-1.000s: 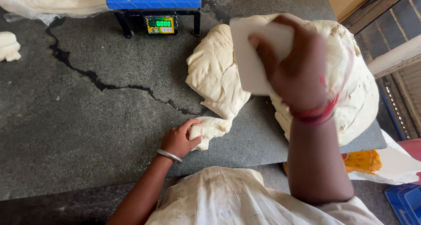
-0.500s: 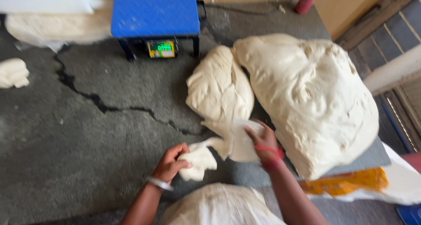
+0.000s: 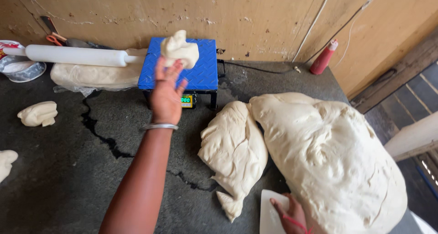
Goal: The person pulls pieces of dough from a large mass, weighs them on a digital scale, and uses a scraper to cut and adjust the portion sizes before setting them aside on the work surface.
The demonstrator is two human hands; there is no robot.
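**Dough over the blue scale**

A dark, cracked counter (image 3: 68,179) stands by a wooden wall. The left hand (image 3: 165,93) is up high, its fingers closed on a dough lump (image 3: 179,49) just above the blue scale (image 3: 203,72). The right hand (image 3: 288,214) is low, pressing on a white scraper (image 3: 269,210) beside the big dough (image 3: 333,161). A rolling pin (image 3: 75,56) lies behind.

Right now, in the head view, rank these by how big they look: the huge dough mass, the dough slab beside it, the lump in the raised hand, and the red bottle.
1. Huge dough mass.
2. Dough slab.
3. Lump in the left hand.
4. Red bottle, though it stands farther from the camera, so its last place against the lump is unsure.
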